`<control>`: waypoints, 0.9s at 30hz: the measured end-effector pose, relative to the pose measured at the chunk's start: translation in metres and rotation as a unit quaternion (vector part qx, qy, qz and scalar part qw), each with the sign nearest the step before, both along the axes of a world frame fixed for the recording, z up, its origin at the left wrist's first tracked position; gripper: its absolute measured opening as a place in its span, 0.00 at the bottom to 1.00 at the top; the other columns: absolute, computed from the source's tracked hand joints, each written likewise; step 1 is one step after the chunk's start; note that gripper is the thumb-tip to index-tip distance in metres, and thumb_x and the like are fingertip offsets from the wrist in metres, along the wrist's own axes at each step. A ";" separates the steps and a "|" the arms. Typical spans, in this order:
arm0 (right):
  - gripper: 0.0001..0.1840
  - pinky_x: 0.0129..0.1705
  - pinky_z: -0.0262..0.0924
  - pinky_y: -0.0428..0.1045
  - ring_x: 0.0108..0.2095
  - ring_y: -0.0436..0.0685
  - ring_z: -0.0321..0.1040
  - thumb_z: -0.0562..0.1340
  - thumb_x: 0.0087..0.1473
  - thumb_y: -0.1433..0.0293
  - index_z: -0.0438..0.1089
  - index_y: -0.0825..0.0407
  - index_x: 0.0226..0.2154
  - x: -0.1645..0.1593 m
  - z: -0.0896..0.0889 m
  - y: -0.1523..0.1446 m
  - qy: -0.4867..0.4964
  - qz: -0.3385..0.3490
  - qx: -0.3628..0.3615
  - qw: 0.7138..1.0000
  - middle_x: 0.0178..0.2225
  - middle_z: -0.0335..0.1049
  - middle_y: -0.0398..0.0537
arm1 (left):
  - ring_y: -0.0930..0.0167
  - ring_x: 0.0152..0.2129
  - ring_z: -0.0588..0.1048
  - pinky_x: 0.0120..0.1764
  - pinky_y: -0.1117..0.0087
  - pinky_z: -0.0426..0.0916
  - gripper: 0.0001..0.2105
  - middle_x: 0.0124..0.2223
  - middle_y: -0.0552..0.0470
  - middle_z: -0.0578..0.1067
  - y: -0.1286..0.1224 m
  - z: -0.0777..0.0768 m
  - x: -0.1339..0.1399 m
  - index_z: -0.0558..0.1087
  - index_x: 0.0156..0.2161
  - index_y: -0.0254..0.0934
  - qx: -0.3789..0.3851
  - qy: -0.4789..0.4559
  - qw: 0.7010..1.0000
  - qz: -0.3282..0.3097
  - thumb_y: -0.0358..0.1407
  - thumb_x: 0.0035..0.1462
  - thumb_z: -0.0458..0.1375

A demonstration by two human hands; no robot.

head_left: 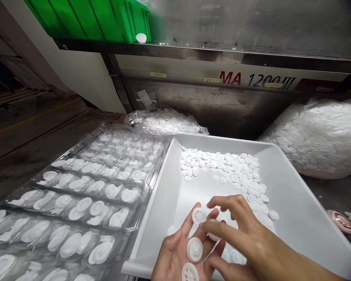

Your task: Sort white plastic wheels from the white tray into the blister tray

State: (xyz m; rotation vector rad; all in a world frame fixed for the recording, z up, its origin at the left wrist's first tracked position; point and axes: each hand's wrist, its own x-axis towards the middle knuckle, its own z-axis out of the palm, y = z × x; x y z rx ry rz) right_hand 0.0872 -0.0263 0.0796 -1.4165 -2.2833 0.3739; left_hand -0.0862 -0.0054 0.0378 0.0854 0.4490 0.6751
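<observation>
My left hand (175,249) is palm up over the near part of a light grey tray (160,238), holding several small white plastic gears. One spoked gear (199,215) sits at its fingertips. Another gear with a raised hub (194,249) rests on the fingers, and a further gear (190,272) lies lower on the palm. My right hand (236,234) reaches across from the right with fingers spread and curved. Its fingers partly cover a gear (214,231) by the left fingers; whether they grip it I cannot tell.
Loose white gears (240,168) spread along the tray's far and right sides. Left of it, clear blister trays (96,187) hold white parts in rows. A bag of white parts (324,136) stands right, another bag (169,121) behind. A green bin (90,19) sits on the machine ledge.
</observation>
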 end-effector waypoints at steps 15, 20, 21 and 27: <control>0.17 0.23 0.52 0.51 0.24 0.56 0.58 0.49 0.60 0.75 0.71 0.64 0.39 -0.022 -0.014 0.006 -0.048 0.065 0.232 0.969 0.24 0.68 0.53 | 0.68 0.46 0.72 0.57 0.65 0.52 0.21 0.47 0.46 0.77 -0.002 0.005 0.013 0.71 0.50 0.40 0.007 -0.101 0.995 0.025 0.37 0.62 0.39; 0.25 0.27 0.58 0.51 0.28 0.56 0.63 0.44 0.65 0.66 0.68 0.64 0.48 -0.019 -0.020 -0.003 -0.102 0.066 0.211 0.970 0.34 0.71 0.57 | 0.64 0.52 0.68 0.59 0.62 0.49 0.18 0.52 0.45 0.74 0.002 -0.003 0.010 0.73 0.48 0.41 -0.001 -0.118 0.993 0.014 0.36 0.59 0.44; 0.26 0.27 0.59 0.51 0.29 0.56 0.64 0.42 0.65 0.64 0.67 0.64 0.49 -0.017 -0.020 -0.005 -0.107 0.071 0.201 0.971 0.36 0.71 0.58 | 0.63 0.53 0.68 0.59 0.61 0.48 0.18 0.53 0.44 0.73 0.002 -0.004 0.010 0.72 0.49 0.40 -0.002 -0.120 0.993 0.016 0.36 0.59 0.44; 0.16 0.30 0.57 0.51 0.27 0.52 0.63 0.50 0.64 0.68 0.71 0.55 0.41 -0.015 -0.020 -0.018 -0.036 0.037 0.189 0.981 0.31 0.72 0.48 | 0.60 0.54 0.66 0.60 0.57 0.47 0.26 0.56 0.38 0.68 -0.004 -0.002 0.010 0.44 0.63 0.30 0.006 -0.108 0.993 0.056 0.33 0.60 0.41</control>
